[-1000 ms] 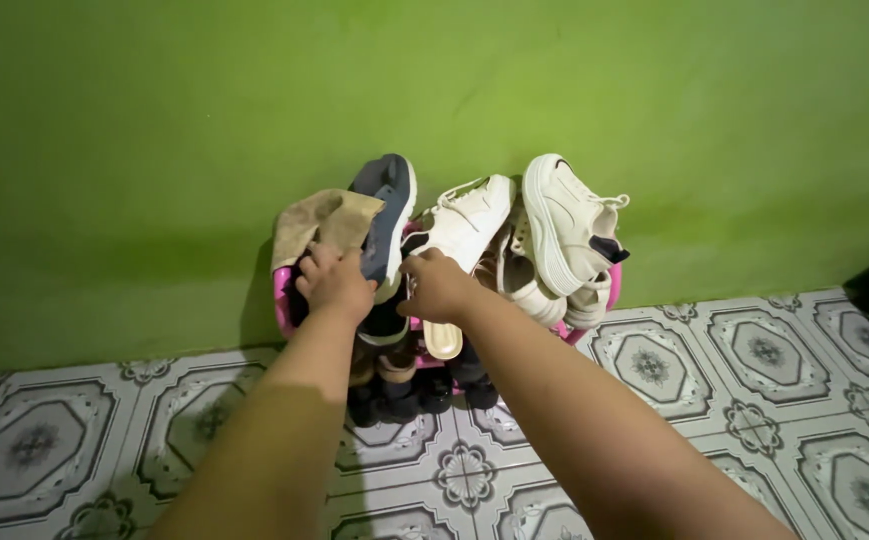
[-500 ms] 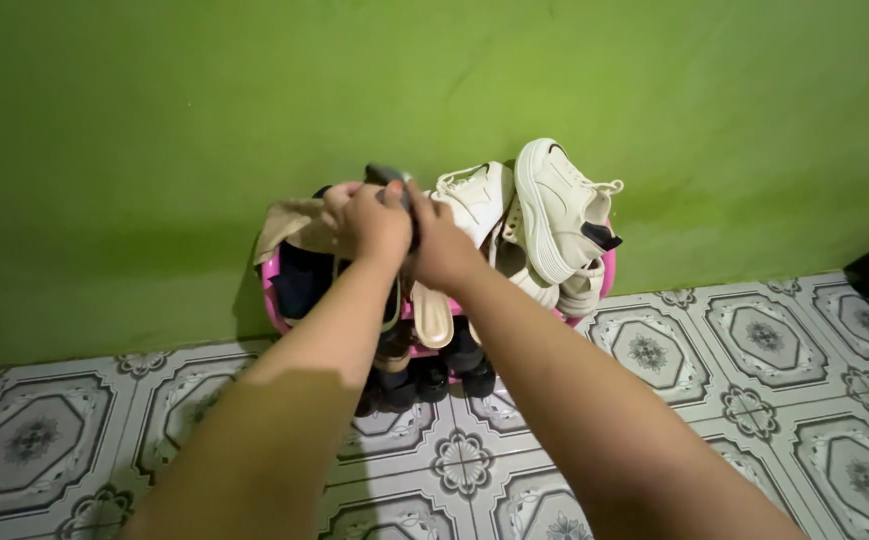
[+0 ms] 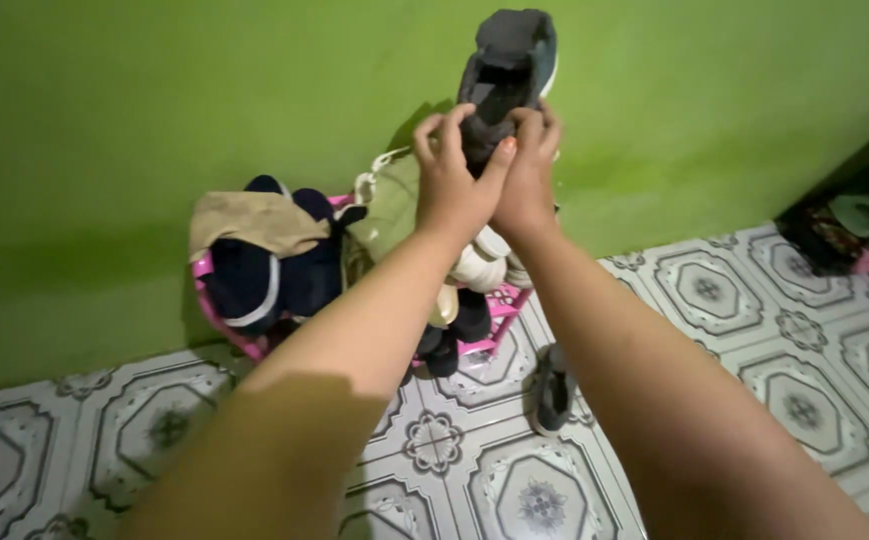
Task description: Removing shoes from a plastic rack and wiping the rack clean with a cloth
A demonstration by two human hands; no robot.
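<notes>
my left hand (image 3: pixel 452 190) and right hand (image 3: pixel 527 185) gripping dark grey sneaker (image 3: pixel 505 70), fingers wrapping its soft collar, raised before matte green wall (image 3: pixel 155 100), above pink plastic rack (image 3: pixel 217 310); tan cloth (image 3: pixel 250 220) draping there; patterned tile floor (image 3: pixel 755 350) below.

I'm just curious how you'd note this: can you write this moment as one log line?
left hand: grips dark shoe | right hand: grips same shoe | shoe: raised above pink rack | floor: another dark shoe on tiles

Both forearms bare — no sleeves, left hand (image 3: pixel 452 190) and right hand (image 3: pixel 527 185) without gloves.
</notes>
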